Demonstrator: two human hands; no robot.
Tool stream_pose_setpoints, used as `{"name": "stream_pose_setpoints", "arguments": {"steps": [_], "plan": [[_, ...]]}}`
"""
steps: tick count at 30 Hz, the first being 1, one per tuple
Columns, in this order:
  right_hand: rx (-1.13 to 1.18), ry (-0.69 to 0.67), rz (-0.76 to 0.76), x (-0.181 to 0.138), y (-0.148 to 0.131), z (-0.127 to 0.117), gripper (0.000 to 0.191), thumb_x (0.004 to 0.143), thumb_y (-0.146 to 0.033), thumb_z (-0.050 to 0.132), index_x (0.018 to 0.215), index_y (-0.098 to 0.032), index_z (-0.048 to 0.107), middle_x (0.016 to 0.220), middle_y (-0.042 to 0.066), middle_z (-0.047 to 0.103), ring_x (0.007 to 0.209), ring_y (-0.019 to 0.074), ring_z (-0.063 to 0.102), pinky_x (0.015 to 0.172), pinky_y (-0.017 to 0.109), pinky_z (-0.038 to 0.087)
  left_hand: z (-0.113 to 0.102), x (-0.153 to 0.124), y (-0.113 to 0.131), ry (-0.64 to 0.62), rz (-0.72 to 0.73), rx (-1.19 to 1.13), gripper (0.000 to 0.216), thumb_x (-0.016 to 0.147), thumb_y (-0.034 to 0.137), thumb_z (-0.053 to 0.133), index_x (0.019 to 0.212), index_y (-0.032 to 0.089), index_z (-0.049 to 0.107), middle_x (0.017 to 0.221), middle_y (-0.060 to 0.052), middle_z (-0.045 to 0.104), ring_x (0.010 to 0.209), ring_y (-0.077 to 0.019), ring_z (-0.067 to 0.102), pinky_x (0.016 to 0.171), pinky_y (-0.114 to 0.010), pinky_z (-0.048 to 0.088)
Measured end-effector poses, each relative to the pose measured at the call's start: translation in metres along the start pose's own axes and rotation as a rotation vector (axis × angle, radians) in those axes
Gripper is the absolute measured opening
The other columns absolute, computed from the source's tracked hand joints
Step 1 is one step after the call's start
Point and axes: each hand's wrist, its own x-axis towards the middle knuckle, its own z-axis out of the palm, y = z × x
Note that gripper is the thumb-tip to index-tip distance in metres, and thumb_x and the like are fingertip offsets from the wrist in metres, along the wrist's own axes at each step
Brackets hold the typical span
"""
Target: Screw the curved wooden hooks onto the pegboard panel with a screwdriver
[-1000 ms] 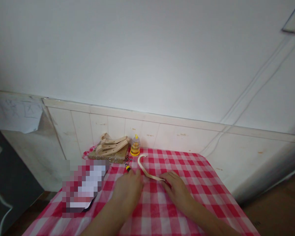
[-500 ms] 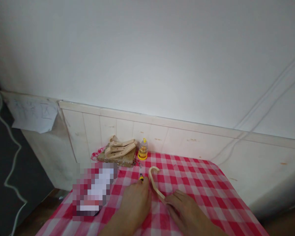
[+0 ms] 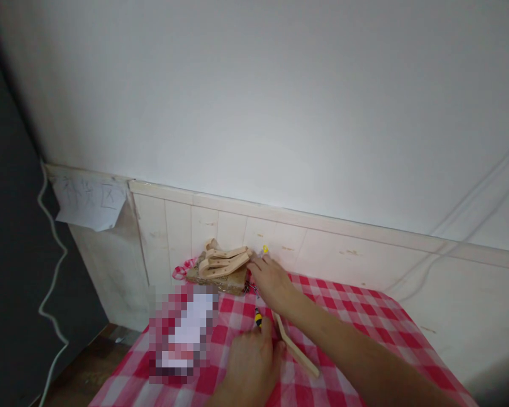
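Observation:
My right hand (image 3: 274,281) reaches to the back of the table with its fingers stretched out towards a stack of pale wooden pieces (image 3: 223,262). It hides most of a small yellow jar (image 3: 265,249); only the jar's top shows. My left hand (image 3: 250,362) lies flat on the red-and-white checked cloth (image 3: 356,308), fingertips at a small yellow-and-black screwdriver (image 3: 258,320). A curved wooden strip (image 3: 297,355) lies on the cloth between my left hand and my right forearm, with neither hand on it.
The wooden pieces rest on a brown board (image 3: 220,278) against the white panelled wall (image 3: 322,249). A blurred-out object (image 3: 182,333) lies at the cloth's left side. A paper note (image 3: 91,200) and a white cable (image 3: 51,271) hang at the left.
My right hand has let go of the curved wooden strip and moved back to the yellow jar by the wooden pieces. My left hand has stayed by the screwdriver. The view has swung left.

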Motion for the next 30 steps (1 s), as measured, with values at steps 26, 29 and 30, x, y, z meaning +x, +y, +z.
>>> {"name": "stream_pose_setpoints", "arguments": {"steps": [26, 29, 30], "plan": [[-0.058, 0.041, -0.233, 0.029, -0.010, 0.004, 0.016, 0.101, -0.011, 0.051, 0.109, -0.009, 0.064, 0.103, 0.015, 0.071, 0.098, 0.0256, 0.060, 0.088, 0.040, 0.048, 0.000, 0.003, -0.003, -0.023, -0.025, -0.040, 0.043, 0.093, 0.030, 0.047, 0.132, 0.012, 0.055, 0.106, -0.015, 0.078, 0.095, -0.0312, 0.075, 0.077, -0.038, 0.056], [0.073, 0.057, -0.134, -0.013, 0.002, -0.014, 0.013, 0.098, -0.010, 0.053, 0.100, -0.014, 0.065, 0.096, 0.010, 0.071, 0.092, 0.0231, 0.059, 0.084, 0.035, 0.049, 0.002, 0.002, -0.005, 0.006, -0.007, -0.048, 0.036, 0.094, 0.029, 0.046, 0.125, 0.014, 0.057, 0.104, -0.013, 0.079, 0.092, -0.0298, 0.076, 0.074, -0.037, 0.055], [0.138, 0.062, -0.065, -0.032, 0.006, -0.020, 0.015, 0.097, -0.009, 0.052, 0.097, -0.015, 0.065, 0.093, 0.009, 0.070, 0.088, 0.0226, 0.059, 0.081, 0.035, 0.049, 0.002, 0.001, -0.005, 0.013, -0.002, -0.052, 0.035, 0.094, 0.029, 0.046, 0.124, 0.014, 0.057, 0.103, -0.013, 0.079, 0.091, -0.0293, 0.076, 0.073, -0.036, 0.054]]}}
